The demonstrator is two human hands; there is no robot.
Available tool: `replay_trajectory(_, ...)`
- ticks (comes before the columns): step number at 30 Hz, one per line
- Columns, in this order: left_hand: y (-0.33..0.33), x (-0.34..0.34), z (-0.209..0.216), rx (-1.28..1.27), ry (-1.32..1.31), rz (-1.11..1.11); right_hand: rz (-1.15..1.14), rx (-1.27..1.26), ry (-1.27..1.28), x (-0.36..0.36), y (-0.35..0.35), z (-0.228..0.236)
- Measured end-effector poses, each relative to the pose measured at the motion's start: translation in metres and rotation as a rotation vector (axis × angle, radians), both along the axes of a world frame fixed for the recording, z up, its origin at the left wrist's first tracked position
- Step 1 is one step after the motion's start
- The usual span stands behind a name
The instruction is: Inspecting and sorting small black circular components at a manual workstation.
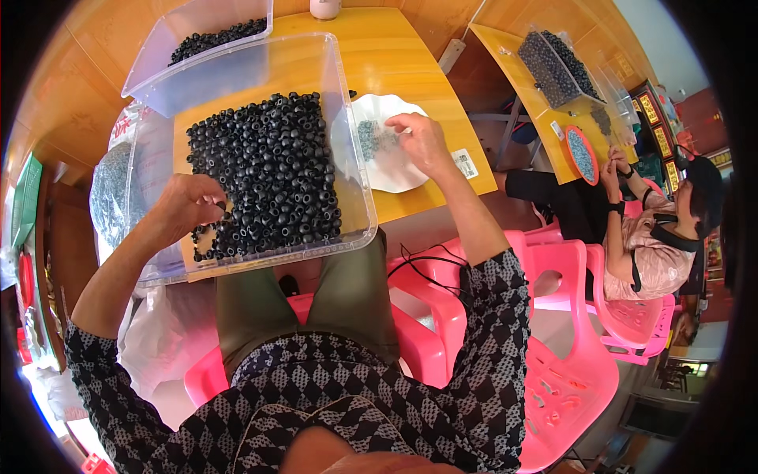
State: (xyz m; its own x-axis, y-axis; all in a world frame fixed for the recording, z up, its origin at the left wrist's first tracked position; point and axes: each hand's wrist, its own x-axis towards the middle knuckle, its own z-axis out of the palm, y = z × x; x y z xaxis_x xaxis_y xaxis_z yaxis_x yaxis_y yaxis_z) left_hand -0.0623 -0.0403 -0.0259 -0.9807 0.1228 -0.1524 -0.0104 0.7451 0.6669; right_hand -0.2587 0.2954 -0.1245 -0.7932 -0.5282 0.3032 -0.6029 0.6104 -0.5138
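Observation:
A clear plastic bin (359,225) in front of me holds a heap of small black ring-like parts (268,158) with round holes. Over the bin's left side is my left hand (192,204), its fingers curled and thumb drawn in at the edge of the heap. Whatever it grips blends with the black parts behind. To the bin's right stands a white plate (395,174) with a scalloped rim, bearing small grey-green pieces (369,138). My right hand (422,142) hovers over this plate with fingers bent together; anything between the fingertips is too small to make out.
Behind the bin stands a second clear bin (150,67) of black parts. A filled clear bag (114,193) lies at the left. A co-worker (647,237) sits at another table (505,59) on the right, near an orange-rimmed tray (570,150). Pink chairs (553,363) stand beside me.

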Motion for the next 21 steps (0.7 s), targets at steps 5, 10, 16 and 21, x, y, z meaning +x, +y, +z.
replay_trajectory(5, -0.001, 0.002, 0.003, 0.011, -0.017, 0.011, -0.109, -0.13, -0.028, 0.014, 0.012, 0.019)
replay_trajectory(10, 0.0, 0.002, 0.002, 0.028, 0.018, -0.038, -0.067, 0.091, -0.103, 0.03, 0.024, 0.023)
replay_trajectory(16, 0.001, 0.003, 0.003, 0.034, 0.009, -0.018, -0.103, 0.098, 0.035, 0.027, 0.01, 0.009)
replay_trajectory(21, 0.001, 0.0, 0.002, 0.055, 0.015, -0.038, -0.097, 0.145, 0.133, 0.025, -0.011, -0.002)
